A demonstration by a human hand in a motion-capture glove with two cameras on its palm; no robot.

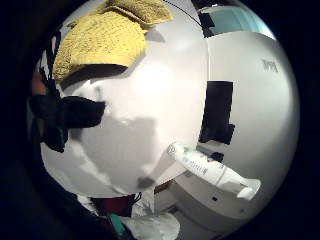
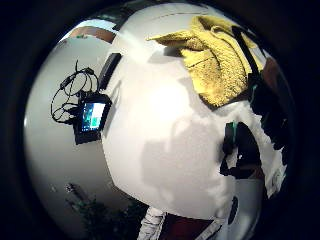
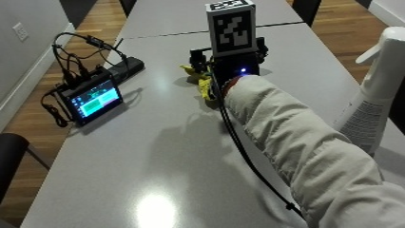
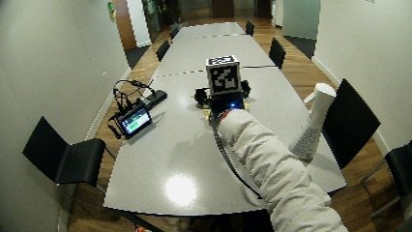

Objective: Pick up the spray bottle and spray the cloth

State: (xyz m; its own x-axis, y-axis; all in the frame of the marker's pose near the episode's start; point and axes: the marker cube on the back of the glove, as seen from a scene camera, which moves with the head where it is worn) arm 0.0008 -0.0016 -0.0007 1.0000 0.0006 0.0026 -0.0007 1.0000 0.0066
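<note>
Grey conference table (image 3: 145, 156) runs down the room; sleeved right arm (image 3: 297, 142) reaches across it, small monitor (image 3: 93, 99) off to one side. White spray bottle (image 3: 374, 102) stands upright nr table edge, well apart from gloved right hand (image 3: 221, 71), which hovers above yellow cloth (image 2: 220, 60); finger state: can't tell. Cloth lies bunched mid-table, prob. as spray target; bottle not yet picked up.
</note>
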